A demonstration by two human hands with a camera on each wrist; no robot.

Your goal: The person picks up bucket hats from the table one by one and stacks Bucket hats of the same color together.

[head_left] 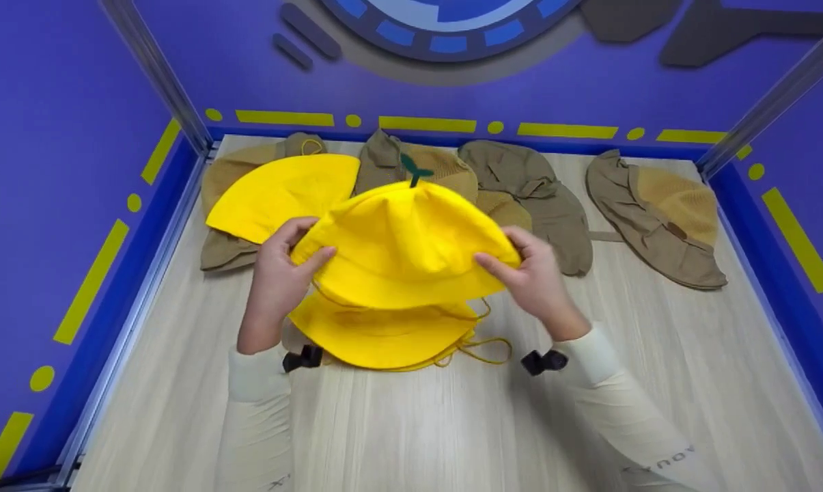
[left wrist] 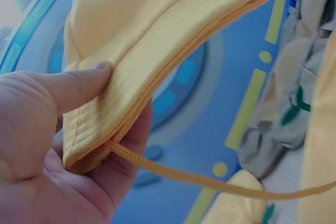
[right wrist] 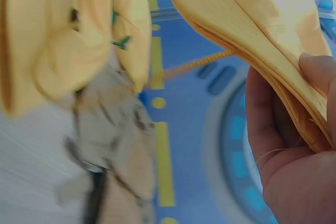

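A yellow bucket hat with a green sprout on its crown is held up between both hands. My left hand pinches the left end of its brim, thumb in front and fingers behind. At the right end, my right hand grips the brim the same way. In the left wrist view the folded brim lies between thumb and fingers, and a cord hangs from it. Below the held hat, more yellow hats lie stacked on the table, their cords spilling out to the right.
Another yellow hat, folded flat, lies on a brown hat at the back left. More brown hats with tan mesh line the back, one apart at the right. Blue panels wall in the table.
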